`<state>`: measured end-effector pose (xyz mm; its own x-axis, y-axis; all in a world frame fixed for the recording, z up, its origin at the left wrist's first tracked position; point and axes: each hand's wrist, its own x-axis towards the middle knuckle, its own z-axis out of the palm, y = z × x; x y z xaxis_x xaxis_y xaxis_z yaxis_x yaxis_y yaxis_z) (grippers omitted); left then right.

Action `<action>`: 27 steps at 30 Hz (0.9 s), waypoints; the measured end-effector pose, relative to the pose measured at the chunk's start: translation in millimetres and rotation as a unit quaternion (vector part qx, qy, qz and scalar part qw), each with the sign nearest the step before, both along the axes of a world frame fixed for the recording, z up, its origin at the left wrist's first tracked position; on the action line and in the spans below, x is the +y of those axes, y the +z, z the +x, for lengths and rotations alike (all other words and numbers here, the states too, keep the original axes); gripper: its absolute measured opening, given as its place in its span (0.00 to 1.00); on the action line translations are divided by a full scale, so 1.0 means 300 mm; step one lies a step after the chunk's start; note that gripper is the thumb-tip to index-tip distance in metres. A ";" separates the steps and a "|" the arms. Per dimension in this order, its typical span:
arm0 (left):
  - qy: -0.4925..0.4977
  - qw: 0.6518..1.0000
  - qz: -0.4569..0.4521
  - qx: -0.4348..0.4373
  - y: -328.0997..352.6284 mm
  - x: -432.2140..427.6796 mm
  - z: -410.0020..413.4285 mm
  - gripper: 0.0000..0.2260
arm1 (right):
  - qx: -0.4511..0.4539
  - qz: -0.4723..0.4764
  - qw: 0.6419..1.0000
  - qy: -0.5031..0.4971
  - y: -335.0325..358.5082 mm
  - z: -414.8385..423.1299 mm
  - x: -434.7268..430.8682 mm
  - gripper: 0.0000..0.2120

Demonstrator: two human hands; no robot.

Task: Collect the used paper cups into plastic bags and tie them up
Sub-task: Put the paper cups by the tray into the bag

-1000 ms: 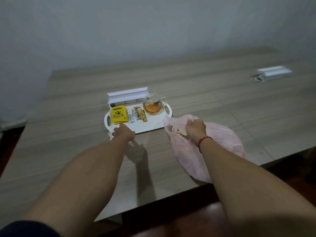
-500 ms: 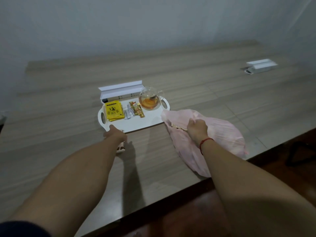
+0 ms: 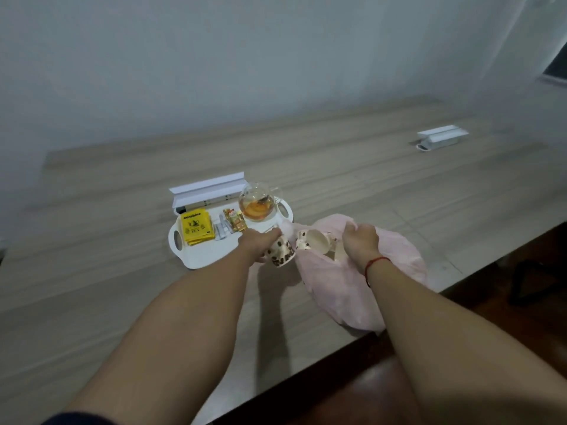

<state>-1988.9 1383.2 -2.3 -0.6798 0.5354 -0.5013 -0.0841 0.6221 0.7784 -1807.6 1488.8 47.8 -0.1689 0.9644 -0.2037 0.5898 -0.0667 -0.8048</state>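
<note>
A pink plastic bag (image 3: 395,265) lies on the wooden table near its front edge, its mouth facing left. Inside the mouth lie white paper cups (image 3: 317,242) printed with brown coffee beans. My left hand (image 3: 260,243) grips another such paper cup (image 3: 280,254) right at the bag's opening, and also touches the bag's left rim. My right hand (image 3: 359,242), with a red string on the wrist, pinches the upper rim of the bag and holds it open.
A white tray (image 3: 202,256) left of the bag carries a yellow tea box (image 3: 196,227), sachets (image 3: 234,220) and a glass teapot (image 3: 257,202). A white socket box (image 3: 208,188) stands behind it; another (image 3: 441,137) is far right. The table edge (image 3: 337,351) runs close in front.
My left hand has moved right from the tray's front edge to the bag's mouth, carrying a paper cup. The bag's opening is held wider, showing the cups inside.
</note>
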 end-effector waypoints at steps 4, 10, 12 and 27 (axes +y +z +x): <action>-0.061 0.994 0.064 -0.066 0.067 0.122 0.158 0.20 | 0.031 0.004 0.999 -0.041 0.047 0.075 0.058 0.20; -0.055 0.976 0.111 -0.180 0.086 0.258 0.378 0.17 | 0.105 -0.019 0.990 -0.095 0.099 0.179 0.143 0.19; -0.050 0.965 0.119 -0.228 0.093 0.298 0.440 0.16 | 0.118 -0.020 0.987 -0.103 0.102 0.206 0.159 0.19; -0.211 0.976 -0.005 -0.053 0.115 0.430 0.625 0.10 | 0.141 -0.028 0.986 -0.086 0.107 0.327 0.243 0.12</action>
